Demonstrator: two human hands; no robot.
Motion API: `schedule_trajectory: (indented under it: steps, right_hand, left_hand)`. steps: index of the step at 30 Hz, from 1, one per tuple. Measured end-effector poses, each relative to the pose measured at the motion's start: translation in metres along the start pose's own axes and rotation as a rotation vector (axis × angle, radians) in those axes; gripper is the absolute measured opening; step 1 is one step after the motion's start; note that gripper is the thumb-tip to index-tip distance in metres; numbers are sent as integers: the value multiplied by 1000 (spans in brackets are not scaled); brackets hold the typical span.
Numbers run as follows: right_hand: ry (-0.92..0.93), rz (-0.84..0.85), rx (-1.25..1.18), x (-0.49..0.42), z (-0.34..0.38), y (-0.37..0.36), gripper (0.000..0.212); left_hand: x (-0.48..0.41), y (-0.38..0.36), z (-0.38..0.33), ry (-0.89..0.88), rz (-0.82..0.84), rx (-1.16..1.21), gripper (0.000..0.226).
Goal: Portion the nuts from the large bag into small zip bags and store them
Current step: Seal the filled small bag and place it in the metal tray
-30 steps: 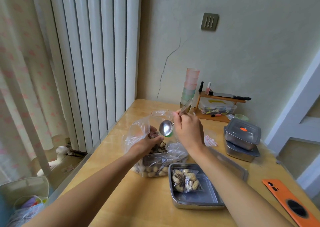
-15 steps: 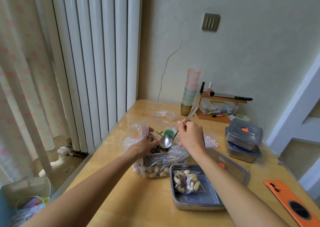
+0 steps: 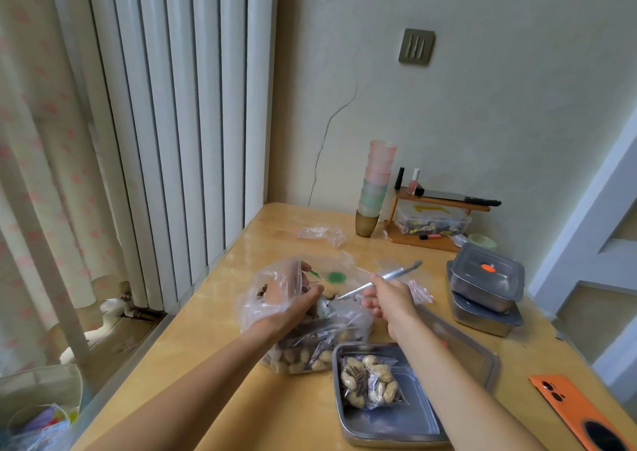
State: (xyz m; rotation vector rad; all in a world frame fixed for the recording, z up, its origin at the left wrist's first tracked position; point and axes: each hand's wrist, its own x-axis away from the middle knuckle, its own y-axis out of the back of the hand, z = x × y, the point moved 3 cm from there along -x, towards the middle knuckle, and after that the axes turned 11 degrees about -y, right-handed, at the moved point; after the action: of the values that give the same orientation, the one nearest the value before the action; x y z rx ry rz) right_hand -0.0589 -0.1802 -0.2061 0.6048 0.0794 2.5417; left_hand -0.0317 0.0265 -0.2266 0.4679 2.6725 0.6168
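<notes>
Since the earlier frames, the spoon (image 3: 400, 273) has dropped from above the bag mouth to inside it, and its handle now slants up toward the right. My right hand (image 3: 391, 299) has come down with it.

1. Right hand: fingers are curled round the spoon handle about midway along. The bowl is low inside the large bag (image 3: 310, 333), partly hidden by plastic and by my left hand (image 3: 289, 304), so its load cannot be read.
2. Left hand: fingers and thumb grasp the near-left rim of the large bag and hold the mouth open. Loose plastic wraps over the knuckles.
3. Nuts (image 3: 300, 361): they lie in the bottom of the large bag, which rests on the table (image 3: 213, 364) between my forearms.
4. Filled small zip bag (image 3: 368, 381): it lies inside the metal tray (image 3: 344, 430). The tray's far-left corner touches the large bag.
5. Right side: my forearm passes over a flat lid (image 3: 475, 357) just beside the tray. Two stacked lidded containers (image 3: 486, 285) stand beyond it, and an orange phone (image 3: 579, 412) lies near the right table edge.
6. Far side: an empty zip bag (image 3: 320, 233) lies well apart from the large bag, with bare tabletop between them. Another empty bag (image 3: 418, 288) lies just beside my right hand.
7. Left side: a bare strip of table runs between the large bag and the left edge, which borders the radiator (image 3: 172, 123).
</notes>
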Motion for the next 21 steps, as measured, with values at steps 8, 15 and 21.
schedule_trajectory:
  steps: [8, 15, 21]
  right_hand:
    - [191, -97, 509, -1, 11, 1, 51]
    - [702, 325, 567, 47, 36, -19, 28]
    - [702, 383, 930, 50, 43, -25, 11]
  left_hand:
    - [-5, -8, 4, -107, -185, 131, 41]
    - [-10, -8, 11, -240, -216, 149, 54]
    - [-7, -12, 5, -282, -205, 190, 64]
